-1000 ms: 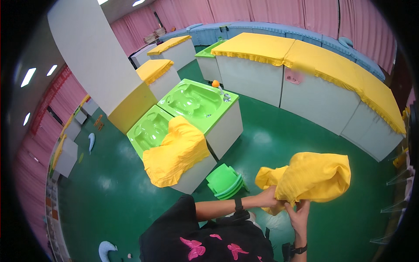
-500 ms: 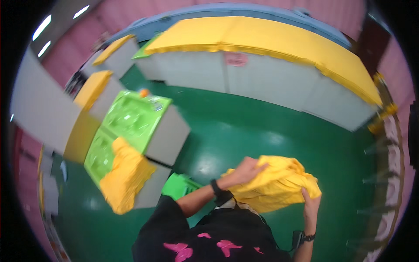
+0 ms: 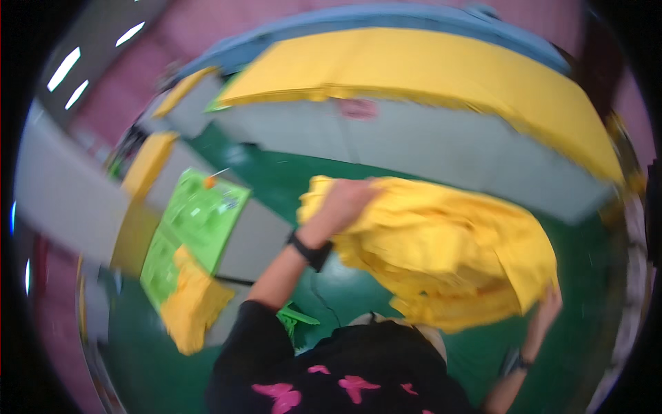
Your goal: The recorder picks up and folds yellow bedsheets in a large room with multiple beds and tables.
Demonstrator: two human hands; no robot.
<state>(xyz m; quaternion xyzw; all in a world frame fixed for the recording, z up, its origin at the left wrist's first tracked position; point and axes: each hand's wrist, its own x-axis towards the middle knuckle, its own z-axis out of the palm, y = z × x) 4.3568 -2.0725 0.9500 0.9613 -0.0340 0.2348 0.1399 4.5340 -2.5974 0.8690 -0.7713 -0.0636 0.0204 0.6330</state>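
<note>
A large yellow cloth cover [image 3: 448,241] with gathered, ruffled edges is held up in front of my body, loosely spread between both hands. My left hand [image 3: 348,203] is closed around its upper left part, the fingers partly sunk in the folds. At its lower right edge, my right hand [image 3: 549,303] pinches the fabric; this hand is slightly blurred. The middle of the cover sags in folds, and its lower edge hangs above the green floor [image 3: 393,345].
On the left, a second yellow cloth [image 3: 193,300] lies draped over a grey unit with a moulded green top [image 3: 207,214], where a small orange item [image 3: 209,182] rests. A long grey counter under a yellow cover [image 3: 414,69] spans the far side. Green plastic [image 3: 296,316] sits low beside me.
Both hands have moved farther apart and away from my body, the left one up. The cover went from a bunched bundle to a wider spread. The whole view has shifted slightly.
</note>
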